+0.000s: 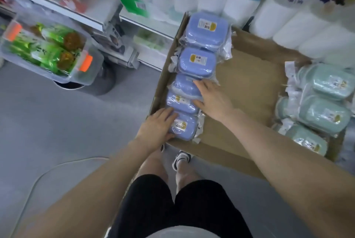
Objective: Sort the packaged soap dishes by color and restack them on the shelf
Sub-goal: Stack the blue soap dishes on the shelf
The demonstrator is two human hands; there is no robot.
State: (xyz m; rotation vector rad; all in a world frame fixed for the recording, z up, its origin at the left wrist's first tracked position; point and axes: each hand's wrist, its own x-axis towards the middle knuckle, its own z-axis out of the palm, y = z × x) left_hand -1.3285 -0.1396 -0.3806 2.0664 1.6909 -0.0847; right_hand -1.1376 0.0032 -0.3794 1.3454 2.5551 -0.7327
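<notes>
Several blue soap dishes in clear plastic wrap lie in a row along the left edge of a cardboard-lined shelf. Several pale green packaged soap dishes are piled at the shelf's right side. My left hand rests with straight fingers against the left side of the nearest blue dish. My right hand lies flat with spread fingers against the right side of the blue dishes in the middle of the row.
White paper-roll packs stand at the back of the shelf. A clear bin with orange latches holding green packets sits to the left on a dark stool. Grey floor spreads left; my legs and shoes are below.
</notes>
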